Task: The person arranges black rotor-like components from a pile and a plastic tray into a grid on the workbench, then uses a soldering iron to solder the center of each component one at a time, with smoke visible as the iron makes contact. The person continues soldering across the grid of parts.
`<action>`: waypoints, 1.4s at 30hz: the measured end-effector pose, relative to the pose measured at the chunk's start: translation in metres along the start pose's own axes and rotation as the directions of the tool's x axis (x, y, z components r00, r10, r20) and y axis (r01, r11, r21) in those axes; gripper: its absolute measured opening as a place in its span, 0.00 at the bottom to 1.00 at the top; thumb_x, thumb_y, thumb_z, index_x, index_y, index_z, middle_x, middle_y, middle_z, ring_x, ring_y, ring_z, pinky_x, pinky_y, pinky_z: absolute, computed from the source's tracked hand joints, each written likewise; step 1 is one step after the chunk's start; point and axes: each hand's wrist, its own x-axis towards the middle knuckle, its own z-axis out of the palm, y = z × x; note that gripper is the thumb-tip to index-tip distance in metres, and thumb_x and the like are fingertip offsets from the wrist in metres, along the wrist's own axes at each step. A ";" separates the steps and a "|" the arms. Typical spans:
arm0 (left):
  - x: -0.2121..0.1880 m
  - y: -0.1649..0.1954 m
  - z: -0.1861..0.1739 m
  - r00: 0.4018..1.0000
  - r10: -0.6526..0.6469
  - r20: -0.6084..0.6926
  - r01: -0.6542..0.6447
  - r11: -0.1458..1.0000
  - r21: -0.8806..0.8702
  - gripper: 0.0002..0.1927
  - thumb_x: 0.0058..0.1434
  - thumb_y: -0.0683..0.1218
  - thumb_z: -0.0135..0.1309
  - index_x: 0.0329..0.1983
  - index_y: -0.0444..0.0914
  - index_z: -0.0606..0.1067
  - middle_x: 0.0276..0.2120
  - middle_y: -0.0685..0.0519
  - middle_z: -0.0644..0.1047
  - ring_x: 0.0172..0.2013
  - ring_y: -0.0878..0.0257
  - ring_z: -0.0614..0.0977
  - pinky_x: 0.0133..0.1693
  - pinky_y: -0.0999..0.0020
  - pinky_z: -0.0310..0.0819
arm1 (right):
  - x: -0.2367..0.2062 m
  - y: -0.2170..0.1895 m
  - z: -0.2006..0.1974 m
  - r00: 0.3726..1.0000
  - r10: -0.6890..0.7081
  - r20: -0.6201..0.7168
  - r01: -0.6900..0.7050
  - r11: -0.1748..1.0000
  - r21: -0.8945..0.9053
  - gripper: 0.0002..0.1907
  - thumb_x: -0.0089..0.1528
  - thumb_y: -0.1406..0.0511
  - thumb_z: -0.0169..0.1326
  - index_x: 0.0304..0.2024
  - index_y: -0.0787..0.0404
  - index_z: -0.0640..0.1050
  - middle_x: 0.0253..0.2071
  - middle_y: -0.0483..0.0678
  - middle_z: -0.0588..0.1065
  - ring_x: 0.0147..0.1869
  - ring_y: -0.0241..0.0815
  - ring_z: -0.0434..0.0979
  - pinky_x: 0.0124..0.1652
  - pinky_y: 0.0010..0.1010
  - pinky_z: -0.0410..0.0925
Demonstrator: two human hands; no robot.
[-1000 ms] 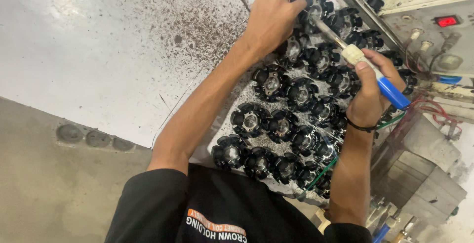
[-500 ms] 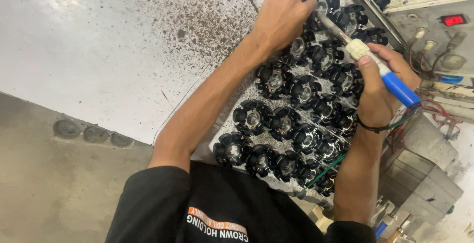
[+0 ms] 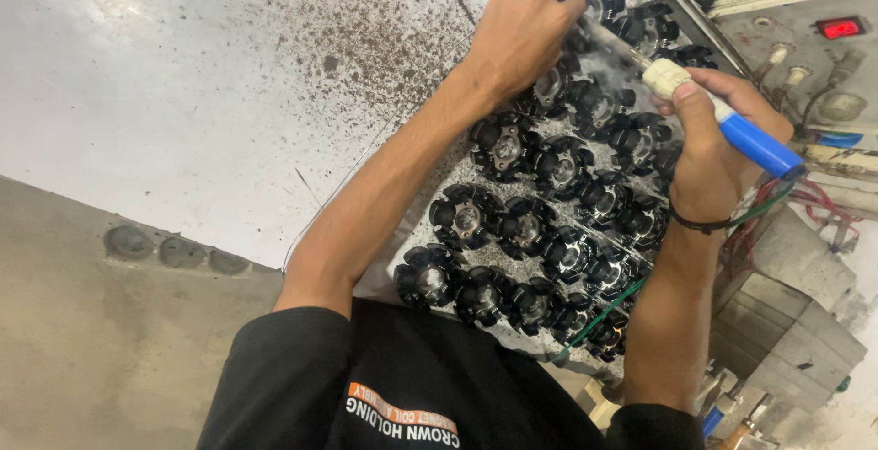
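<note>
The soldering iron (image 3: 695, 98), blue-handled with a cream collar, sits at the far right of a tray of black star-shaped coil parts (image 3: 549, 221), its tip hidden among them. The right hand (image 3: 718, 153) has its grip closed around the handle. The left hand (image 3: 521, 34) pinches one part beside the tip; I judge a slip could burn those fingers or nick the green wire (image 3: 608, 308).

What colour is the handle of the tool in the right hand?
Blue handle with a cream collar, clearest in the head view.
</note>
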 end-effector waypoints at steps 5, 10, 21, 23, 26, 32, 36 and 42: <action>-0.002 -0.002 0.008 1.000 -0.020 0.011 0.021 0.999 -0.038 0.07 0.51 0.39 0.61 0.34 0.36 0.79 0.41 0.49 0.75 0.45 0.52 0.76 0.42 0.57 0.77 | 0.000 0.007 -0.001 0.999 0.024 0.034 -0.028 0.991 0.132 0.09 0.70 0.74 0.57 0.51 0.77 0.79 0.47 0.60 0.81 0.45 0.44 0.84 0.51 0.29 0.77; 0.000 -0.002 0.013 0.998 -0.042 0.042 0.044 0.997 -0.055 0.08 0.55 0.38 0.60 0.39 0.36 0.80 0.39 0.49 0.76 0.44 0.54 0.77 0.41 0.59 0.78 | 0.001 0.012 0.002 1.000 0.029 0.001 -0.029 0.992 0.125 0.08 0.72 0.74 0.59 0.50 0.77 0.78 0.46 0.60 0.80 0.46 0.45 0.84 0.52 0.31 0.78; 0.002 -0.028 -0.023 0.976 -0.216 -0.026 0.212 0.971 -0.106 0.02 0.66 0.41 0.56 0.37 0.37 0.76 0.31 0.48 0.80 0.29 0.51 0.81 0.30 0.54 0.73 | -0.061 0.023 -0.042 0.981 -0.027 -0.194 0.090 0.942 0.324 0.16 0.72 0.66 0.54 0.55 0.76 0.76 0.50 0.61 0.79 0.50 0.51 0.82 0.54 0.34 0.76; 0.003 -0.026 -0.036 0.978 -0.200 -0.050 0.198 0.979 -0.042 0.06 0.64 0.43 0.57 0.34 0.36 0.75 0.29 0.46 0.79 0.31 0.45 0.80 0.33 0.50 0.73 | -0.098 0.029 -0.062 0.939 -0.228 -0.258 0.250 0.967 0.055 0.16 0.74 0.66 0.57 0.57 0.76 0.77 0.52 0.61 0.78 0.54 0.53 0.82 0.58 0.35 0.75; 0.003 -0.022 -0.046 0.984 -0.136 -0.112 0.126 0.988 -0.094 0.03 0.61 0.37 0.52 0.38 0.35 0.74 0.33 0.44 0.80 0.36 0.42 0.81 0.37 0.49 0.74 | -0.175 0.028 -0.115 0.931 -0.259 -0.255 0.108 0.867 -0.486 0.15 0.72 0.63 0.60 0.52 0.72 0.82 0.45 0.60 0.81 0.49 0.50 0.83 0.52 0.33 0.73; 0.006 -0.023 -0.042 0.968 -0.252 0.013 0.246 0.932 -0.265 0.07 0.63 0.35 0.49 0.42 0.36 0.75 0.26 0.45 0.80 0.28 0.53 0.83 0.32 0.57 0.74 | -0.322 0.064 -0.243 0.960 -0.133 -0.247 -0.018 0.850 -0.526 0.13 0.73 0.66 0.60 0.57 0.68 0.77 0.51 0.59 0.78 0.53 0.51 0.79 0.56 0.32 0.71; 0.011 0.020 -0.102 0.874 -0.443 0.200 0.485 0.764 -0.425 0.06 0.74 0.37 0.43 0.47 0.37 0.71 0.28 0.54 0.77 0.29 0.68 0.80 0.28 0.74 0.70 | -0.436 0.091 -0.296 0.853 0.127 -0.506 -0.294 0.918 -0.266 0.14 0.74 0.64 0.59 0.58 0.66 0.76 0.52 0.60 0.78 0.53 0.52 0.79 0.56 0.35 0.70; -0.012 0.175 -0.210 0.900 -0.284 0.332 0.435 0.640 -0.633 0.03 0.75 0.35 0.47 0.44 0.34 0.71 0.29 0.54 0.75 0.27 0.70 0.74 0.29 0.76 0.63 | -0.585 0.105 -0.288 0.349 0.502 -0.791 -0.005 0.845 0.534 0.14 0.76 0.63 0.57 0.59 0.63 0.73 0.54 0.62 0.78 0.53 0.53 0.80 0.56 0.40 0.70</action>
